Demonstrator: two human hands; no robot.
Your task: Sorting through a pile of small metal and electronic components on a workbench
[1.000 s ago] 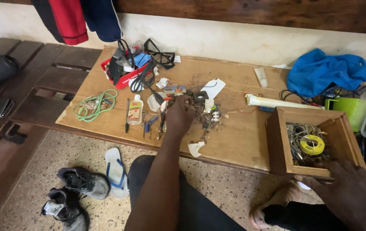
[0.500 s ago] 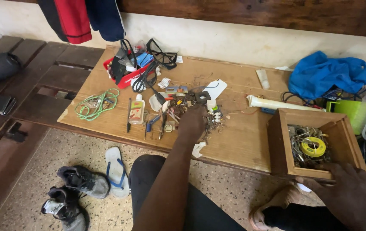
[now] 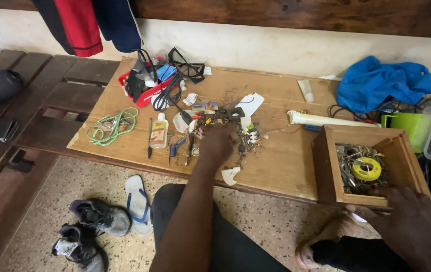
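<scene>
Nearest me, my right hand [image 3: 407, 217] rests loosely spread against the front wall of the wooden box [image 3: 329, 171], gripping nothing. Farther out, my left hand [image 3: 219, 145] lies over the pile of small metal parts [image 3: 248, 142] at the board's [image 3: 286, 166] centre; I cannot tell whether it grips any.

My left hand [image 3: 219, 143] has slid right along the board and now sits over the heap of small parts [image 3: 240, 136]. My right hand [image 3: 406, 214] has shifted slightly at the wooden box [image 3: 326, 166].
</scene>
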